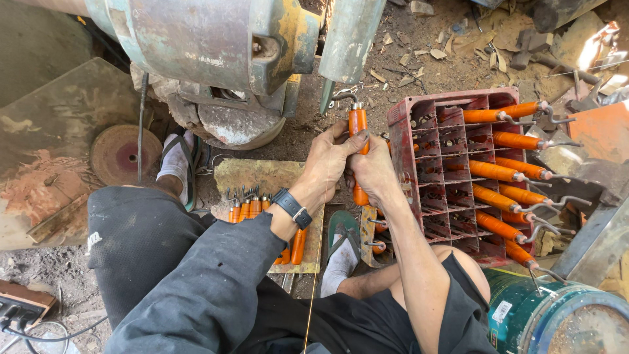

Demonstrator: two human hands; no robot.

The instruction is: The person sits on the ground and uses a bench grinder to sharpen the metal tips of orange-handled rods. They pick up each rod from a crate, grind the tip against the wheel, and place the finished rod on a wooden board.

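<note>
Both hands, left hand (pixel 331 160) & right hand (pixel 372 172), clamped on orange-handled tool (pixel 358 123) w/ its metal tip near the grinder (pixel 216 39) — a slip could nick fingers.

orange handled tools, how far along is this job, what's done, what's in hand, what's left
Seemingly done: about ten orange-handled tools with bent metal hooks lie in rows across the red plastic crate. In hand: the left hand and right hand grip one orange-handled tool, its tip up at the grey grinding machine. Possibly left: a smaller batch of orange-handled tools on the flat rusty metal plate.
</note>
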